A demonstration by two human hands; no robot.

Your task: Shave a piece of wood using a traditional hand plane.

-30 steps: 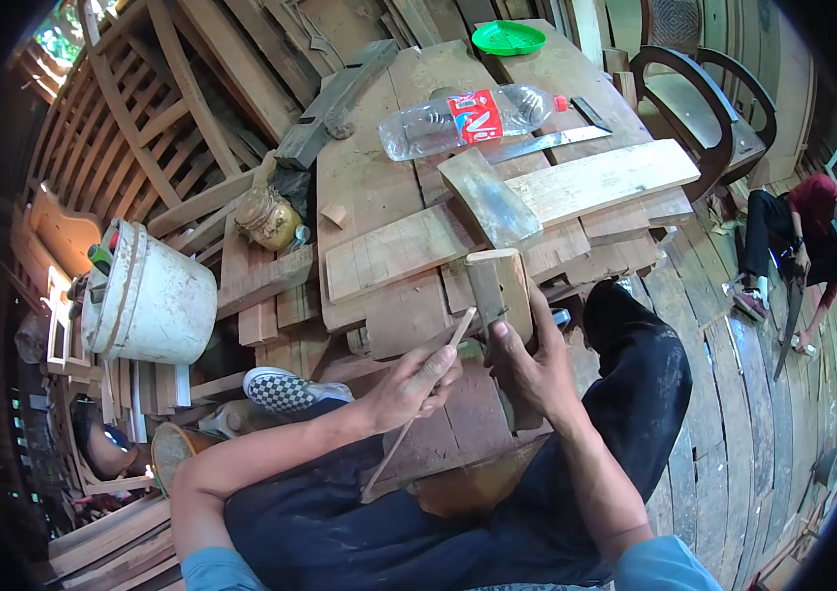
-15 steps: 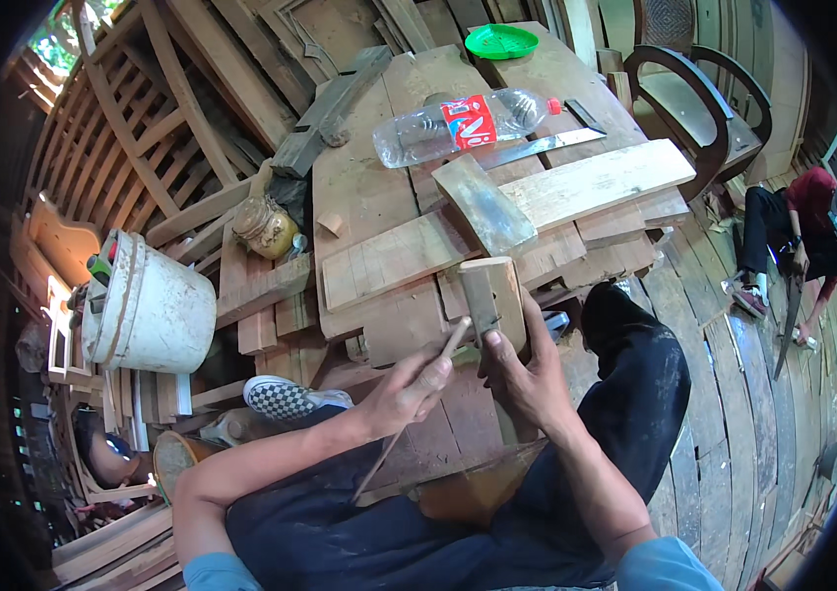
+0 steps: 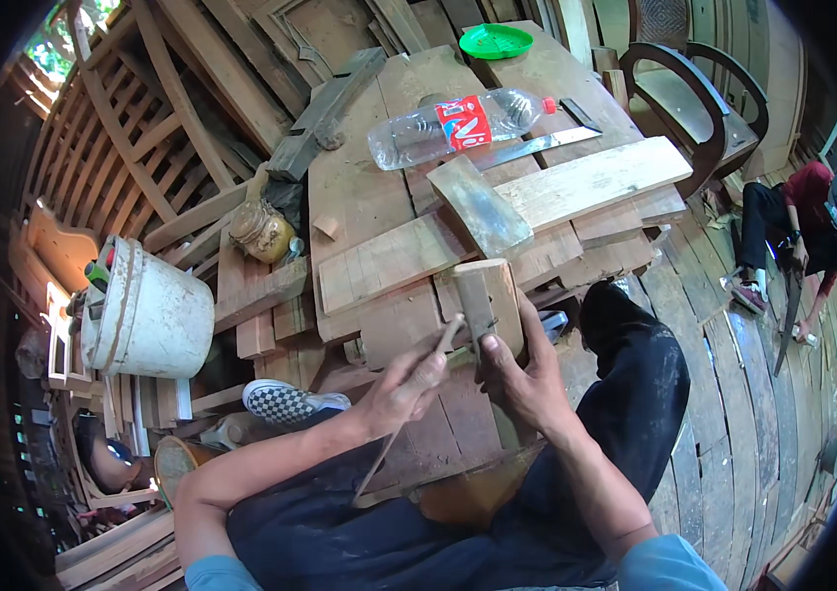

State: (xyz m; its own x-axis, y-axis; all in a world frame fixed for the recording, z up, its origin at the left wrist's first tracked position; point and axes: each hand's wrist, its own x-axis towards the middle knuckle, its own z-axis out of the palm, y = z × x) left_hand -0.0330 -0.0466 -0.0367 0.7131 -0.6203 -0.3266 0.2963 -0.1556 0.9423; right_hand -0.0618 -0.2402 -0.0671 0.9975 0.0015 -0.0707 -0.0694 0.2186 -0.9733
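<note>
Left hand: a thin wooden stick (image 3: 379, 465) is pinched near its upper end by the closed grip of the left hand (image 3: 409, 389).
Stick: it is slanted, with its upper tip directed toward the block and its lower end near the dark trousers (image 3: 310, 532); whether the block is touched by the tip cannot be told.
Right hand: a wooden block (image 3: 505, 295) is clasped in the grip of the right hand (image 3: 527, 384), the thumb laid on its face and a finger set along its right side.
Block: it is held between the lap and the counter, and a darker strip (image 3: 476, 303) is seen along its face.
Counter: the plank-topped counter (image 3: 350, 197) is crossed by a long plank (image 3: 596, 182), over which a grey flat slab (image 3: 482, 207) is laid.
Bottle: a clear plastic bottle (image 3: 409, 143) with a red cap is laid on its side, near a metal square (image 3: 537, 146); a green dish (image 3: 495, 41) is set at the far end.
Left side: a glass jar (image 3: 263, 234) is rested on wood pieces, and a dirty white bucket (image 3: 162, 315) is seen farther left.
Plank floor: at the right, a long dark blade (image 3: 789, 325) is held by a co-worker (image 3: 817, 212).
</note>
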